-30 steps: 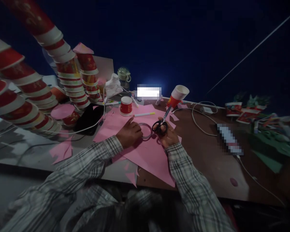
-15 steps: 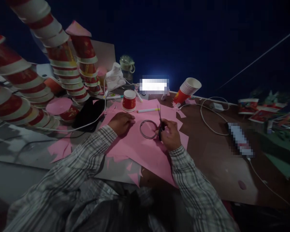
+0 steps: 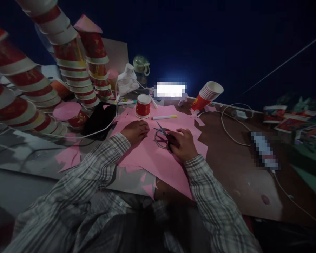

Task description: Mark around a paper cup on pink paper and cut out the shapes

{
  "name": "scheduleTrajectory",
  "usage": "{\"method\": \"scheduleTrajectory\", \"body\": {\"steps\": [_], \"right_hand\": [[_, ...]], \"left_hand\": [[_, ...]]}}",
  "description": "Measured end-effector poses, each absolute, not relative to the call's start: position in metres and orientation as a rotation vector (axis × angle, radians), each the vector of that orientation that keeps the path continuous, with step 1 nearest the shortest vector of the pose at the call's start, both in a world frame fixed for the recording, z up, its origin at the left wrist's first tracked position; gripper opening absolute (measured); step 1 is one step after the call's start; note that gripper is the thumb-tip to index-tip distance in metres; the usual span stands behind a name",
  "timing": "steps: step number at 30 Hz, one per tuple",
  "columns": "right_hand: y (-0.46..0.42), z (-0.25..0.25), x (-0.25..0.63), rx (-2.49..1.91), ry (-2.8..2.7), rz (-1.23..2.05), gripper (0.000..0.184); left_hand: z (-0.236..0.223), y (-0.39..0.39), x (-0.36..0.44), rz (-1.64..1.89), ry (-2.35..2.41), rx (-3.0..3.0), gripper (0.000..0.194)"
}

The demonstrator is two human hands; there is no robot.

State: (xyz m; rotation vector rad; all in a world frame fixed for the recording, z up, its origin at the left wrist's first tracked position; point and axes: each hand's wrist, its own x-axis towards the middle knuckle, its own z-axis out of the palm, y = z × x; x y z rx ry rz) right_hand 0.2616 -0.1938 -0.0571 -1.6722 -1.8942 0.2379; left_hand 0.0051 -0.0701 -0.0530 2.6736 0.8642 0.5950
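Observation:
My right hand (image 3: pixel 184 144) is closed around the dark handles of scissors (image 3: pixel 162 131), whose blades are apart and point up and to the left. Under the scissors a thin grey ring (image 3: pixel 156 141) lies on a large sheet of pink paper (image 3: pixel 160 163), partly covered by my right hand. My left hand (image 3: pixel 135 132) rests on the paper to the left of the ring, fingers loosely bent and nothing visible in them. Just beyond the hands are a marker (image 3: pixel 164 117) with a yellow end and a red paper cup (image 3: pixel 143 107) standing upside down.
Tall towers of stacked red cups (image 3: pixel 75 66) lean at the left, near a dark tablet-like object (image 3: pixel 99 121). A tilted cup stack (image 3: pixel 204 96) stands at the back right. White cables (image 3: pixel 223 128) run over the table. Pink scraps (image 3: pixel 147 190) lie near the front edge.
The scissors have turned from pointing away from me to pointing left, and their blades now show spread over the ring. My left hand stays on the paper. The view has shifted slightly.

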Motion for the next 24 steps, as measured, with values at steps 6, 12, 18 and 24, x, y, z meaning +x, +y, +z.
{"method": "scheduleTrajectory", "body": {"steps": [6, 12, 18, 24], "right_hand": [[-0.195, -0.055, 0.279, -1.596, -1.926, 0.396, 0.06], [-0.19, -0.06, 0.285, -1.641, -1.853, 0.326, 0.06], [-0.19, -0.063, 0.288, -1.624, -1.832, 0.341, 0.061], [-0.19, -0.06, 0.285, -1.59, -1.858, 0.324, 0.06]], "left_hand": [[-0.043, -0.071, 0.003, 0.421, 0.771, 2.683, 0.013], [-0.017, -0.081, -0.004, 0.155, 0.786, 2.797, 0.023], [-0.022, -0.079, -0.008, 0.095, 0.715, 2.77, 0.037], [-0.031, -0.076, -0.008, 0.006, 0.707, 2.765, 0.065]]}}
